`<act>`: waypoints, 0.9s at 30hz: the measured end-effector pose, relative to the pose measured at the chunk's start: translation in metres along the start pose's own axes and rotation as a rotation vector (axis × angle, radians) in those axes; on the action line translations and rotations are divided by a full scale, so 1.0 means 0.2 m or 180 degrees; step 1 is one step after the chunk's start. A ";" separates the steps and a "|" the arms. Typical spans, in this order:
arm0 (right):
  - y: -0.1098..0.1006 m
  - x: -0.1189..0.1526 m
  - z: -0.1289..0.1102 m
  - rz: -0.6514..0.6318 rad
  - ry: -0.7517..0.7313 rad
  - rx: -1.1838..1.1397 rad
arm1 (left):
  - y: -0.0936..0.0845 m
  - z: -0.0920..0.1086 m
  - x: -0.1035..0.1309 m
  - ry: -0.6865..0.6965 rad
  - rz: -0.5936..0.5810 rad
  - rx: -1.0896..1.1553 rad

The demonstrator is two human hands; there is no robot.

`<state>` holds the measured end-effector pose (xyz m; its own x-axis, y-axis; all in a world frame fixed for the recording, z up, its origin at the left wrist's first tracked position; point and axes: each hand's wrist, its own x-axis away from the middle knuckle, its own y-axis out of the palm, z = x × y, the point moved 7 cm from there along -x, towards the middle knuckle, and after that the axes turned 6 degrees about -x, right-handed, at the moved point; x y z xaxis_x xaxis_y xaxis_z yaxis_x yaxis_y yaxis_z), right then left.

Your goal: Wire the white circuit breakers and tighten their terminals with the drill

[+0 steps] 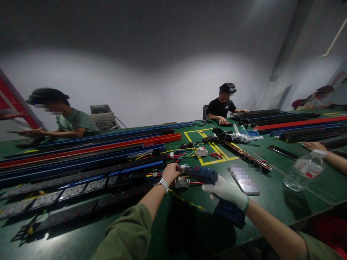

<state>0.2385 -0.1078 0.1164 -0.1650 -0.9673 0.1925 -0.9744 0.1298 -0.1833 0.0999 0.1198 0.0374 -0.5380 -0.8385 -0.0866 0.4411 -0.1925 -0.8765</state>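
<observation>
My right hand (pixel 229 191), in a white glove, is wrapped round the grip of a blue power drill (pixel 203 174), which points left. At the drill's tip, my bare left hand (pixel 170 173) has its fingers pressed together; what they pinch is too small to make out. Just below that tip lies a grey-white connector block (pixel 182 182) with a red wire. A similar white block (pixel 202 151) with coloured wires sits farther back. To the left of my left hand, long socket strips (pixel 73 191) lie side by side on the green table (pixel 130 231).
Blue and orange rails (pixel 151 139) lie behind the strips. A phone (pixel 244 180), a plastic bottle (pixel 306 169) and a bundle of copper-coloured parts (pixel 248 156) are on the right. People sit across the table; another person's hand (pixel 316 146) rests at the right.
</observation>
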 end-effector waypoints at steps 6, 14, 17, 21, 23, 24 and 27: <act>0.01 0.01 -0.01 0.0106 -0.0004 0.0140 | 0.00 0.01 0.01 -0.0037 -0.0056 0.0086; 0.01 0.01 -0.01 0.0086 0.0045 0.0103 | -0.01 0.01 0.02 -0.0054 -0.0044 0.0071; 0.00 0.01 -0.01 0.0121 0.0044 0.0055 | 0.00 0.01 0.01 -0.0013 -0.0027 0.0070; 0.00 0.00 0.00 0.0035 0.0059 -0.0051 | 0.01 0.00 0.00 0.0043 0.0002 0.0037; 0.00 0.00 -0.01 0.0009 0.0070 -0.0050 | 0.01 -0.01 -0.01 0.0069 0.0019 0.0033; 0.00 0.00 -0.01 0.0006 0.0080 -0.0037 | 0.01 -0.01 -0.01 0.0083 0.0026 0.0033; -0.01 0.01 -0.02 0.0042 0.0107 0.0056 | 0.01 -0.01 -0.01 0.0140 0.0044 0.0034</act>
<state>0.2390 -0.1086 0.1212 -0.1831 -0.9577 0.2220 -0.9694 0.1382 -0.2030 0.0996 0.1215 0.0345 -0.5627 -0.8180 -0.1195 0.4564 -0.1868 -0.8700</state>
